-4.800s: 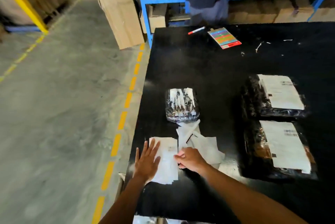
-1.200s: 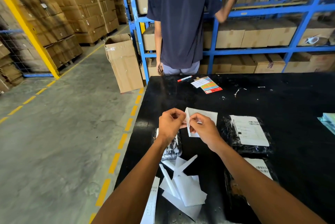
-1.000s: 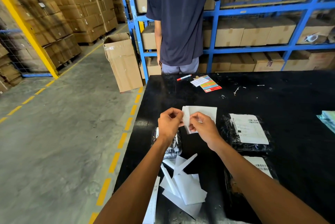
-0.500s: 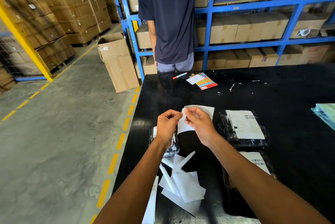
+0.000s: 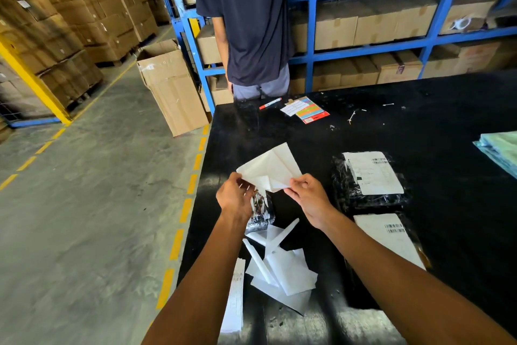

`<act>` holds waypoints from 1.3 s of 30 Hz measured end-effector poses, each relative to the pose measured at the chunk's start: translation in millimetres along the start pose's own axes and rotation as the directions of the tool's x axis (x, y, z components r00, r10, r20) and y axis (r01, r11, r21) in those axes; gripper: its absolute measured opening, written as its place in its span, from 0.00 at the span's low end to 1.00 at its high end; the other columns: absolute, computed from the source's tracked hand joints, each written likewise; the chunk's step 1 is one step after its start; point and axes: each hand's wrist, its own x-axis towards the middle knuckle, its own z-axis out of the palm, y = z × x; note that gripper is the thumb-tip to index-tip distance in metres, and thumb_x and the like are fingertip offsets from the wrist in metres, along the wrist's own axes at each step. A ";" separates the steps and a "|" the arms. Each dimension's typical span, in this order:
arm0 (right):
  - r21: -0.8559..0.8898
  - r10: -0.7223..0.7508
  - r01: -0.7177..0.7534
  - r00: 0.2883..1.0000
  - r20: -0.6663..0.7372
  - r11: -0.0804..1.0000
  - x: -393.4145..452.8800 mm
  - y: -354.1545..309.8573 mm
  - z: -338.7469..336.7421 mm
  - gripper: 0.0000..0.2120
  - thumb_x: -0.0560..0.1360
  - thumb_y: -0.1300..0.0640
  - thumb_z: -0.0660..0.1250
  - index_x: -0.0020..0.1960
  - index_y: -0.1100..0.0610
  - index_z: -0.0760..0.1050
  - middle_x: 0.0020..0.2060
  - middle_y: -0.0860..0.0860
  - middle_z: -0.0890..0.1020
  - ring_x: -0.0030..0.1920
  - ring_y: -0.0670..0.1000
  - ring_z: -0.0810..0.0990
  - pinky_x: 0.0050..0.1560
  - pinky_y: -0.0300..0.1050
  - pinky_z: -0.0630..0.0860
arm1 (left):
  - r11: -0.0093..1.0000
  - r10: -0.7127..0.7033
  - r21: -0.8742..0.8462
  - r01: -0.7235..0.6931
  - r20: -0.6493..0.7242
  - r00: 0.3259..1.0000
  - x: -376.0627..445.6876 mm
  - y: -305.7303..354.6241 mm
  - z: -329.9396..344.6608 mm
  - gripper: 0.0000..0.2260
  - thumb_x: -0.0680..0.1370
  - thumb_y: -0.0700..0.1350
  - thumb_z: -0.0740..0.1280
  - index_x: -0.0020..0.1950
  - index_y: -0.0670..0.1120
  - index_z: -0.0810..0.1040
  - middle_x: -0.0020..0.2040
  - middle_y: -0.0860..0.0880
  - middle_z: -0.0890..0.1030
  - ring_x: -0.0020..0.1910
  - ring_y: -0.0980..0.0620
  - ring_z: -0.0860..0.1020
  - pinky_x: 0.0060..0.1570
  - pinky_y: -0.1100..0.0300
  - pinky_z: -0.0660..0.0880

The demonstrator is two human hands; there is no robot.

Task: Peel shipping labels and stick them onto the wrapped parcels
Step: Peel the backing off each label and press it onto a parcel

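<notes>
Above the black table [image 5: 419, 126] I hold a white shipping label [image 5: 270, 167] that is parting from its backing sheet. My left hand [image 5: 233, 198] pinches its lower left edge and my right hand [image 5: 306, 195] pinches the lower right corner. Under my left hand lies a small wrapped parcel [image 5: 258, 214] with no label on it, partly hidden. Two wrapped parcels with labels stuck on lie to the right, one farther [image 5: 369, 177] and one nearer [image 5: 391, 238].
Peeled backing sheets [image 5: 282, 269] pile up near the table's front, beside a stack of labels [image 5: 233, 297] at its left edge. A red marker [image 5: 270, 103] and a coloured sticker pad [image 5: 306, 109] lie at the far edge, where a person [image 5: 246, 17] stands by blue shelving.
My hands have moved apart, and the label has opened out wide from its backing. Earlier I picked it up from the stack on the table. The camera tilted down slightly.
</notes>
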 end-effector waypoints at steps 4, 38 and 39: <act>-0.177 -0.028 0.014 0.997 -0.076 0.984 1.7 15.3 -14.4 0.07 0.79 0.65 0.64 0.42 0.60 0.71 0.46 0.56 0.78 0.47 0.48 0.80 0.55 0.43 0.79 | 1.000 0.011 -0.023 -0.013 -0.084 0.996 5.8 -1.4 -12.3 0.05 0.75 0.32 0.64 0.40 0.38 0.74 0.40 0.40 0.79 0.39 0.45 0.80 0.44 0.48 0.80; -0.851 -0.435 0.523 0.777 0.455 0.042 -12.2 38.7 -21.8 0.18 0.71 0.50 0.73 0.59 0.51 0.74 0.59 0.49 0.76 0.58 0.50 0.74 0.58 0.47 0.71 | 0.986 -0.143 0.075 0.151 -0.110 0.984 1.8 -19.3 -14.6 0.08 0.78 0.40 0.61 0.56 0.40 0.74 0.45 0.42 0.80 0.40 0.45 0.79 0.37 0.55 0.77; -0.853 -0.481 0.521 0.754 0.447 0.025 -11.0 37.7 -17.2 0.13 0.72 0.52 0.72 0.55 0.51 0.75 0.55 0.49 0.77 0.55 0.51 0.76 0.55 0.47 0.73 | 0.982 -0.168 0.075 0.175 -0.089 0.982 0.0 -19.0 -11.5 0.08 0.78 0.40 0.61 0.56 0.40 0.74 0.45 0.42 0.79 0.41 0.45 0.79 0.38 0.54 0.77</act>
